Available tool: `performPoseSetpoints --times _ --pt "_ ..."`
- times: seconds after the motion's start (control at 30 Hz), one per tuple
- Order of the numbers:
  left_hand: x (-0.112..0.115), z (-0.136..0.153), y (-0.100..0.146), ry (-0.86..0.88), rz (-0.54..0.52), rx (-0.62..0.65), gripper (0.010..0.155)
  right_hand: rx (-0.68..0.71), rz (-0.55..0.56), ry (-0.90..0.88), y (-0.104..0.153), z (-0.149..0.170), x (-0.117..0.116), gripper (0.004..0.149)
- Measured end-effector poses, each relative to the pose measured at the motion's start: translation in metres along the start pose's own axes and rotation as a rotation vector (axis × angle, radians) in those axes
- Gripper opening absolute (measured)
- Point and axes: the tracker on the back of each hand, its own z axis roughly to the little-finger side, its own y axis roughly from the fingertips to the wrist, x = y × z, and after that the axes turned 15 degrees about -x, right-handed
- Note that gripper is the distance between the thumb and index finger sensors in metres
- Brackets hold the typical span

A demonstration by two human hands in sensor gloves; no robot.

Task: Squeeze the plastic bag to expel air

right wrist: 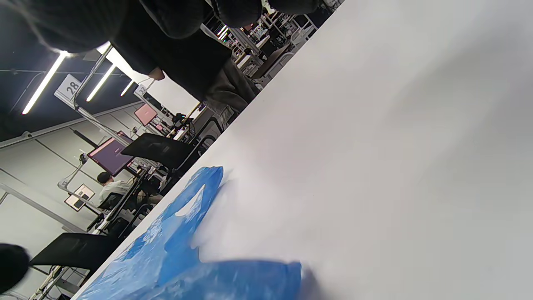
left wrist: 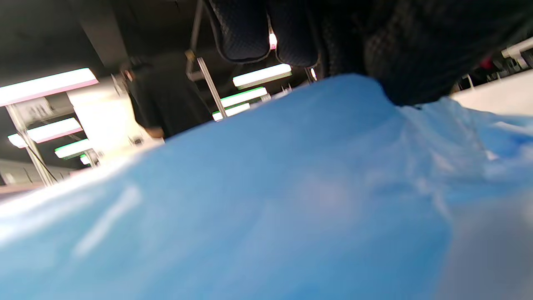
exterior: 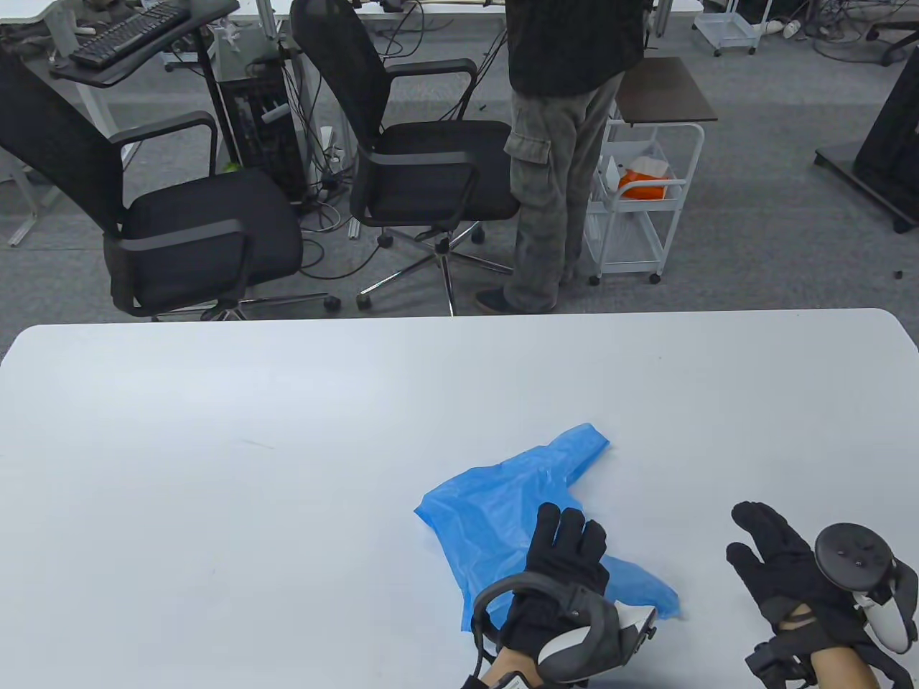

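A crumpled blue plastic bag (exterior: 502,502) lies flat on the white table (exterior: 287,466), near the front, right of centre. My left hand (exterior: 563,552) rests palm down on the bag's near part with fingers stretched flat. In the left wrist view the bag (left wrist: 266,200) fills most of the frame, with gloved fingers (left wrist: 416,50) pressing on it at the top. My right hand (exterior: 772,556) is open and empty, fingers spread, to the right of the bag and apart from it. The right wrist view shows the bag (right wrist: 179,250) at lower left on the table.
Beyond the table's far edge stand two black office chairs (exterior: 423,165), a standing person (exterior: 560,143) and a white wire cart (exterior: 639,194). The table carries nothing but the bag.
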Motion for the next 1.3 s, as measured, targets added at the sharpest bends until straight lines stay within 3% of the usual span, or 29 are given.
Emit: performPoseSetpoints --times 0.1,0.23,0.33,0.47,0.67,0.77,0.9,1.0,1.17,1.3 --pt "0.011 0.004 -0.001 -0.020 0.212 0.058 0.041 0.013 -0.017 0.036 0.001 -0.002 -0.004 0.067" --pt "0.017 0.030 0.003 0.072 0.420 0.082 0.060 0.023 -0.052 0.052 0.001 -0.004 -0.010 0.067" --pt "0.012 0.063 0.010 0.192 0.411 0.014 0.062 0.039 -0.077 0.094 0.001 -0.007 -0.016 0.067" --pt "0.019 0.103 0.013 0.239 0.426 -0.011 0.051 0.070 -0.102 0.136 0.003 -0.014 -0.026 0.067" --pt "0.060 0.113 0.022 0.248 0.608 0.090 0.050 0.199 -0.081 0.199 0.013 -0.031 -0.039 0.063" --pt "0.080 0.115 0.028 0.217 0.697 0.096 0.052 0.373 -0.048 0.308 0.031 -0.061 -0.049 0.058" --pt "0.098 0.120 0.029 0.253 0.796 0.088 0.053 0.627 -0.073 0.560 0.067 -0.118 -0.087 0.053" --pt "0.104 0.122 0.028 0.293 0.809 0.064 0.053 0.713 -0.189 0.739 0.087 -0.157 -0.139 0.054" --pt "0.109 0.125 0.030 0.336 0.845 0.045 0.054 0.712 -0.352 0.940 0.071 -0.170 -0.224 0.055" --pt "0.112 0.130 0.030 0.374 0.879 0.020 0.054 0.624 -0.484 0.896 0.053 -0.153 -0.243 0.057"
